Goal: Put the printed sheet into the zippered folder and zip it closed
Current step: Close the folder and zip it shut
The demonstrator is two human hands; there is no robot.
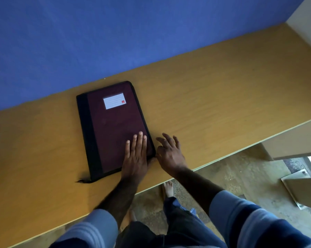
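Head view: pressing left hand [135, 158] flat on the closed zippered folder [113, 126] on the desk [222, 97]; right hand [170, 154] at its near right corner, fingers [166, 138] spread, grip on zipper unclear. Printed sheet unseen, probably inside. Zipping step; next, pulling steadily along the edge.

The folder [111, 129] lies on the table [213, 97], left hand [135, 158] on its near corner, right hand [170, 153] beside.

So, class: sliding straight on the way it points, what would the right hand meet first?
Likely nothing on the yellow wooden tabletop: the right hand points alongside the right edge of the dark maroon zippered folder, so the way looks free to the blue wall, though it runs close.
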